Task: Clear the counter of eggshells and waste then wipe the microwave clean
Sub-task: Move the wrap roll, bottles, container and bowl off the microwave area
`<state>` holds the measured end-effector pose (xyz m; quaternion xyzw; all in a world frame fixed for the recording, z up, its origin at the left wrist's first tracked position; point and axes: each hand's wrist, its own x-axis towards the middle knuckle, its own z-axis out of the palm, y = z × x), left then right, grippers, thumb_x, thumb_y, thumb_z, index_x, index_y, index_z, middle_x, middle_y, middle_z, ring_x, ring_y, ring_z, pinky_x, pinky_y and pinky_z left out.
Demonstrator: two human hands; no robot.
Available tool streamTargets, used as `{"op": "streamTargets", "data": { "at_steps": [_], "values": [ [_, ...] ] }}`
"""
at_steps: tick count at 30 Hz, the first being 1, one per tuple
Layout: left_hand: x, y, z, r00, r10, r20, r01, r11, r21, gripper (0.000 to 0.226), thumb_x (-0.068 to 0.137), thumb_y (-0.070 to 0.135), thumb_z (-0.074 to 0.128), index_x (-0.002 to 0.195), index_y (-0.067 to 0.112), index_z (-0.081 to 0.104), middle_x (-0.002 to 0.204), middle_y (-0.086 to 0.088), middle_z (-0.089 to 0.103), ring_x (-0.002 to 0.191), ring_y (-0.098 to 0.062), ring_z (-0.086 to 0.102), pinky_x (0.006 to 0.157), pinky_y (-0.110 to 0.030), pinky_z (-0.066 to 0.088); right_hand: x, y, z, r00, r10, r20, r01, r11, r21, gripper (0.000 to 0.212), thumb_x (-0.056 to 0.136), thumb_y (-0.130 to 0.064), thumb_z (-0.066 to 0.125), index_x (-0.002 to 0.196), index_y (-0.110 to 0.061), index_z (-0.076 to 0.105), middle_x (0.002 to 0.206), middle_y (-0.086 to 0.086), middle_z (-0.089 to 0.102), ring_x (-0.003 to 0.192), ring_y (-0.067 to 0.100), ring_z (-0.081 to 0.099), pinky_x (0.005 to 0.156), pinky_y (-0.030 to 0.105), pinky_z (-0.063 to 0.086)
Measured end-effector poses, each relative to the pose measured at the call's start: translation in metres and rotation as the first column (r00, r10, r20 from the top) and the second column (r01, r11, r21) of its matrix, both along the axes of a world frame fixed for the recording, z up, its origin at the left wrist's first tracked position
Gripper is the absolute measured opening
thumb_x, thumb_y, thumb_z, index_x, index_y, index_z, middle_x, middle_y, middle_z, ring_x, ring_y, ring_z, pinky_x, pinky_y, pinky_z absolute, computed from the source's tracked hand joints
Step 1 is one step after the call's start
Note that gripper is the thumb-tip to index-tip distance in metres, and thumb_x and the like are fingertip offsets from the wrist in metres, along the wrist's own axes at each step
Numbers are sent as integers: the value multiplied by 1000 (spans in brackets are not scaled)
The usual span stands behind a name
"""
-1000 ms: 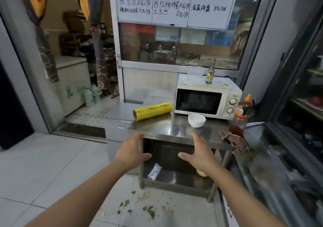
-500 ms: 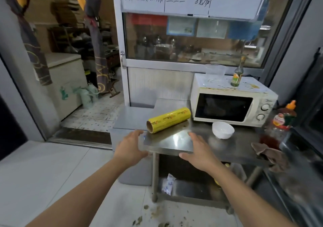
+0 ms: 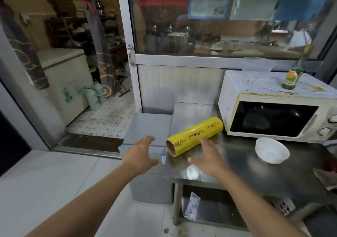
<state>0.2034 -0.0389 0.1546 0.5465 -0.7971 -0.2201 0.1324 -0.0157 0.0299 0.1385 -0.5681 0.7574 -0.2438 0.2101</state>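
Tabletop [image 3: 237, 165]: brushed stainless steel, glossy, with blurred reflections beneath the right hand [image 3: 209, 161]. Cling-film roll [image 3: 196, 135], just beyond both hands: shiny yellow plastic film on a matt brown cardboard core. Bowl [image 3: 271, 152], to the right: smooth white, semi-gloss. Microwave [image 3: 273, 109]: cream painted casing, stained and dull on top, with a glossy dark door panel. Bottle [image 3: 291, 77] on it: green glass, paper label.
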Motion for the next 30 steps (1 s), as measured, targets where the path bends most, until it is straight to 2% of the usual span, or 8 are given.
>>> {"op": "streamTargets", "data": {
  "at_steps": [3,7,15,22,24,27,30],
  "values": [
    [-13,-36,-14,999,-8,32,7,1000,24,73,75,33,74,135,28,34,135,3,49,118,-17,51,100,-35,43,-4,-39,-15,1000,-16,13,16,1000,15,85,78,-34,71,146,-18,23,150,4,25,138,19,25,109,29,25],
    [-28,-74,-36,998,-62,-6,62,994,87,73,75,29,74,137,26,35,136,0,48,120,-19,49,101,-35,42,-9,-70,-32,999,-26,36,24,999,41,85,76,-33,73,145,-17,25,147,5,29,135,19,28,108,29,27],
    [-48,-153,-80,956,-290,36,282,949,140,73,75,28,71,138,24,34,135,-3,48,121,-22,48,100,-36,40,-8,-106,-57,985,-159,68,153,984,87,91,71,-27,77,144,-19,25,147,1,25,134,14,28,103,22,25],
    [-57,-208,-108,835,-550,-5,542,821,177,66,75,29,68,134,25,39,126,-3,56,115,-25,54,95,-35,44,29,-113,-74,926,-373,58,358,917,179,99,71,-24,77,147,-24,15,152,-3,16,138,14,23,104,19,21],
    [-57,-216,-114,786,-618,-12,609,771,184,67,77,30,67,136,28,35,120,-4,59,111,-26,56,92,-37,46,43,-114,-79,898,-431,86,407,890,206,102,72,-23,77,148,-28,9,154,-4,14,140,16,21,107,24,21],
    [-59,-226,-120,723,-690,-42,684,705,186,74,79,30,68,141,32,28,123,-4,59,111,-27,57,93,-41,46,61,-117,-87,846,-519,117,490,846,210,104,72,-22,77,148,-32,7,154,-6,17,140,20,26,110,32,25],
    [-68,-231,-125,673,-723,-154,738,641,211,76,82,25,68,144,29,25,127,-8,57,112,-29,57,94,-44,46,68,-120,-93,810,-576,111,550,811,198,105,72,-24,78,149,-30,7,154,-7,19,140,18,26,111,33,25]
  ]
}}
